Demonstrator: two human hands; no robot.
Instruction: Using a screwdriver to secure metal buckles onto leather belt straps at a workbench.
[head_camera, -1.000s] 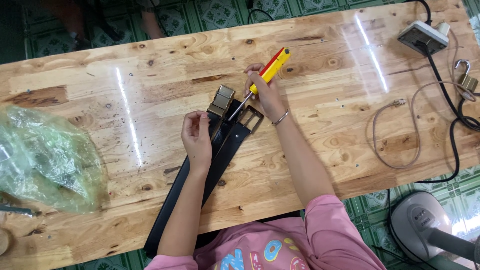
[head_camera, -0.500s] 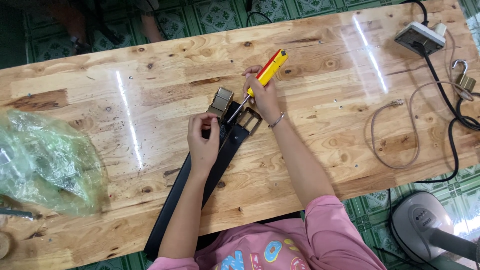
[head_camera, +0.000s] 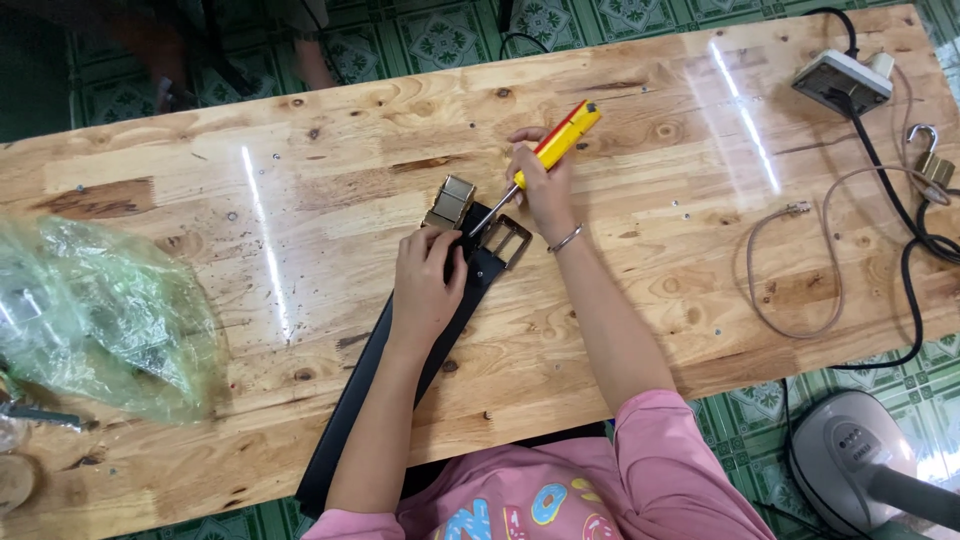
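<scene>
Barely shifted, the left hand presses flat on the black belt across the counter. Right hand grips the yellow screwdriver, tip down between the two buckles.

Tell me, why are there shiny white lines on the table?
In the head view, overhead light bounces off the glossy wooden table, leaving two bright glare streaks; the plastic bag glints too. The right hand, yellow screwdriver, left hand and black belt stay sharp.
</scene>
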